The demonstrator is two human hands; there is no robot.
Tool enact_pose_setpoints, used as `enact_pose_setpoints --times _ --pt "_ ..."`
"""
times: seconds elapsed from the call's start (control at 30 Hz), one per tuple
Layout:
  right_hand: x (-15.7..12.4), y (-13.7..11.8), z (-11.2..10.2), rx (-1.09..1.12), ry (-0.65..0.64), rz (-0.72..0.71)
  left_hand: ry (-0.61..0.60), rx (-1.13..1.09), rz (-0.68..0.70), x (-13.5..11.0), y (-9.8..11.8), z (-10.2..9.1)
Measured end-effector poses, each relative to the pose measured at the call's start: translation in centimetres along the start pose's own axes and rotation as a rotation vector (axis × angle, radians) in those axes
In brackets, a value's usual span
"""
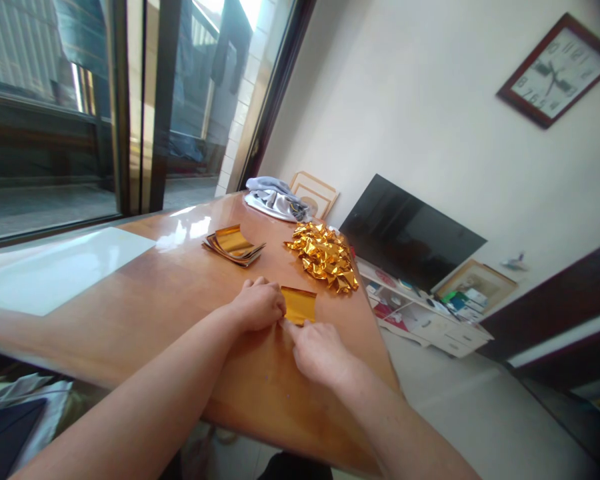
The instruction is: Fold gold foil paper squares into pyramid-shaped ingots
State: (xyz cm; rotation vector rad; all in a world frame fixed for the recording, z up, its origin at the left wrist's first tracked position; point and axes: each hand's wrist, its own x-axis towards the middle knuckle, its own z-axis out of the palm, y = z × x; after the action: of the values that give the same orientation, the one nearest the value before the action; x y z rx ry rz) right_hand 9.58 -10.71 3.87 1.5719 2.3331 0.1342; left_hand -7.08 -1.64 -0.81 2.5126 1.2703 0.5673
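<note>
One smooth, mirror-bright strip of gold foil [299, 305] sits on a varnished wooden table [120, 313], its left edge just beside the left hand [259, 304] and its near corner at the right hand [320, 352]. The left hand's fingers [254, 287] curl together, and the right hand's fingers [294, 331] are together at that corner; whether either clamps the foil cannot be told. Beyond lie a fanned stack of foil strips [233, 245] and a crumpled gold heap [324, 257].
</note>
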Motion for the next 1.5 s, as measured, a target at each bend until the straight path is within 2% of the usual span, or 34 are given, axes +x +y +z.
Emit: enact_pose_setpoints --times 0.33,0.63,0.9,1.07,1.23,1.5 --pt "-0.6 0.8 1.0 0.04 0.069 0.032 0.039 0.033 -0.01 0.3 -0.4 0.9" --pt "-2.2 3.1 2.1 0.115 0.131 0.148 0.029 0.047 -0.006 0.2 -0.3 0.8" --pt "-2.8 5.3 2.8 0.183 0.116 0.231 0.013 0.091 -0.016 0.4 -0.6 1.2" --pt "-2.0 5.7 2.5 0.278 0.224 0.33 0.035 0.071 -0.006 0.5 -0.7 1.3" --pt "-0.1 5.1 2.7 0.335 0.366 0.248 0.043 0.065 0.021 0.4 -0.7 1.2" --pt "2.6 5.4 3.9 0.386 0.271 0.236 0.028 0.064 0.031 0.4 -0.6 1.1"
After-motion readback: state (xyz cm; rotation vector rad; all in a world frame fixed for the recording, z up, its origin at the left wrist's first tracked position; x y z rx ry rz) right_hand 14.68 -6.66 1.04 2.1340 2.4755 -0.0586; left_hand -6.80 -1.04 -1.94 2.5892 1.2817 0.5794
